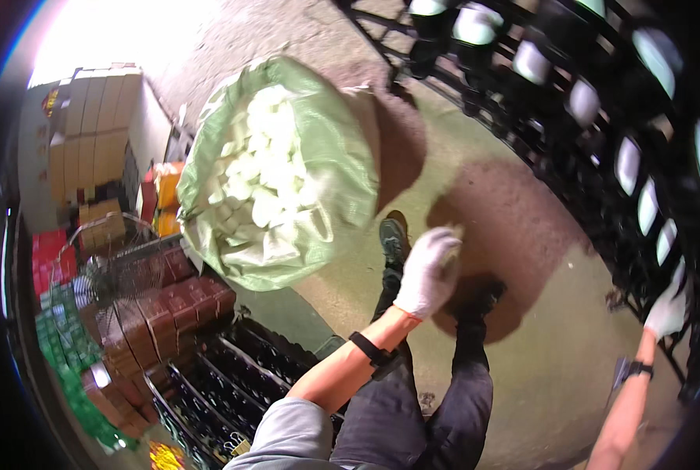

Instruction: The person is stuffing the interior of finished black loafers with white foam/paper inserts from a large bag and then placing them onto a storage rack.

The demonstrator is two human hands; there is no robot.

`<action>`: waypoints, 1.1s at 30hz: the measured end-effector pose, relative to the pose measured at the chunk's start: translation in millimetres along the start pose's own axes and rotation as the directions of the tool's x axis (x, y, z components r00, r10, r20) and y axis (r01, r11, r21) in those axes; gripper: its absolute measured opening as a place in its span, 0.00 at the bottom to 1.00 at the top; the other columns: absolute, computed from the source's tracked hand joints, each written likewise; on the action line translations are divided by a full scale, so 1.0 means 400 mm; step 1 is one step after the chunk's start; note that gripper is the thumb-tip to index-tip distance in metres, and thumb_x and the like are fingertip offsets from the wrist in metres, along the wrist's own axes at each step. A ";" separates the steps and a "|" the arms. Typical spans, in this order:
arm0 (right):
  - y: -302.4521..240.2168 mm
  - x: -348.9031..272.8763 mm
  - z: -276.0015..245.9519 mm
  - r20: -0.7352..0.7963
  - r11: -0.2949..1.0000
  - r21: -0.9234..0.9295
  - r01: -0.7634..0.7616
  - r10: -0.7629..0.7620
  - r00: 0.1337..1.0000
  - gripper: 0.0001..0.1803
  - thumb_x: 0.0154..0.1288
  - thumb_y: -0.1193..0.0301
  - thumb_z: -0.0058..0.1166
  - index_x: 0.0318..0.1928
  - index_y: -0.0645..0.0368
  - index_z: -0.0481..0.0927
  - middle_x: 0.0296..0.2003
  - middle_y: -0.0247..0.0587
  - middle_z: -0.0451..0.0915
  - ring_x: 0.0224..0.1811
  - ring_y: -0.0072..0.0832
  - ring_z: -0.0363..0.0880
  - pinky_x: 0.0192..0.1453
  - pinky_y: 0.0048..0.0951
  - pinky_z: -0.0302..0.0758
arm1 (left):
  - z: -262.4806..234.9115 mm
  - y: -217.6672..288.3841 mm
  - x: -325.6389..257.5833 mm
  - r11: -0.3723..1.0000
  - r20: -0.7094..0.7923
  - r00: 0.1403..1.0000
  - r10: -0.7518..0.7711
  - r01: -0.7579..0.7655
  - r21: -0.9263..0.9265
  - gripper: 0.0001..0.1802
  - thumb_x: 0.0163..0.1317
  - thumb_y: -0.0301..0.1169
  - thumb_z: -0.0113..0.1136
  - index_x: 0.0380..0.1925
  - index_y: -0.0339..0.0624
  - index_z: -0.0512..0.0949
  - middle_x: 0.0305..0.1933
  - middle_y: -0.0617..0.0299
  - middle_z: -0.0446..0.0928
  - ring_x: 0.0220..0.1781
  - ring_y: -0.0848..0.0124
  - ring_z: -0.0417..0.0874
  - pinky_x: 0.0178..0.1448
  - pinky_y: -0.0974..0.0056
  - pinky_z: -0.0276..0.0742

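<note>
My left hand, in a white glove with a red cuff edge, is in front of my legs, above the floor. Its fingers are curled and blurred around something small and pale that I cannot make out. At the right edge, my right hand, also white-gloved, reaches to the black rack, its fingers stretched along the dark frame. Pale rounded pieces sit in rows in this rack. Ahead and left of me stands a large open green woven sack, filled with small white pieces.
Stacked brown cartons stand at far left. Nearer are maroon boxes, green crates and a wire fan guard. Black slatted racks lie at lower left, close to my left arm. My shoe is near the sack.
</note>
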State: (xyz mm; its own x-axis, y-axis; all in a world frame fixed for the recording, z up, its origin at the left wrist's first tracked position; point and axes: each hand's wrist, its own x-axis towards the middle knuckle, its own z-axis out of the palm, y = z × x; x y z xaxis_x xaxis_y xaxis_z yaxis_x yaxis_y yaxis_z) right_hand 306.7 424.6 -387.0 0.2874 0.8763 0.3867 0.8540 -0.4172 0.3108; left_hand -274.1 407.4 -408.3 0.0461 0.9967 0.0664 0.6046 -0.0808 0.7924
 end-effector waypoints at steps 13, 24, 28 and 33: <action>-1.935 -0.399 -0.668 -0.186 -0.189 0.980 0.060 -0.776 0.603 0.27 0.68 0.77 0.62 0.67 0.66 0.80 0.68 0.62 0.78 0.73 0.53 0.77 0.77 0.48 0.78 | -0.699 -1.089 0.064 0.245 -0.182 0.629 -0.756 0.530 0.812 0.47 0.63 0.64 0.72 0.78 0.56 0.72 0.79 0.46 0.73 0.82 0.45 0.69 0.82 0.31 0.63; -2.417 -0.515 -0.527 0.104 0.233 0.843 0.484 -0.955 0.280 0.24 0.70 0.67 0.62 0.66 0.48 0.85 0.65 0.53 0.82 0.61 0.57 0.85 0.62 0.55 0.84 | -0.833 -1.334 0.074 0.519 0.092 0.643 -0.761 0.517 0.681 0.34 0.63 0.41 0.73 0.67 0.44 0.74 0.63 0.40 0.82 0.52 0.43 0.92 0.56 0.39 0.86; -2.211 -0.342 -0.544 0.093 -0.037 0.972 -0.231 -0.845 0.527 0.30 0.74 0.71 0.65 0.74 0.55 0.77 0.67 0.50 0.80 0.65 0.46 0.83 0.70 0.48 0.82 | -0.859 -1.147 0.197 0.548 -0.199 0.696 -0.690 0.682 0.484 0.34 0.64 0.44 0.75 0.67 0.43 0.80 0.59 0.42 0.88 0.58 0.46 0.92 0.63 0.47 0.86; -1.833 -0.101 -0.535 0.296 -0.233 0.852 -0.468 -0.523 0.799 0.27 0.76 0.70 0.68 0.68 0.64 0.74 0.59 0.46 0.77 0.63 0.33 0.78 0.74 0.40 0.76 | -0.831 -0.707 0.344 0.869 -0.169 0.854 -0.493 0.473 -0.145 0.21 0.63 0.28 0.71 0.56 0.33 0.84 0.53 0.56 0.90 0.53 0.68 0.90 0.60 0.62 0.85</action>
State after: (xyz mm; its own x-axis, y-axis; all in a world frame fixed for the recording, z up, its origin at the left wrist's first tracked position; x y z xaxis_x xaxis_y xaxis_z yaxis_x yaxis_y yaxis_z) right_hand -423.8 643.4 -444.5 -0.0890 0.9899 -0.1107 0.0359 -0.1079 -0.9935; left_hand -703.0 566.1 -421.9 -0.3928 0.8900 -0.2315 0.4320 0.4008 0.8079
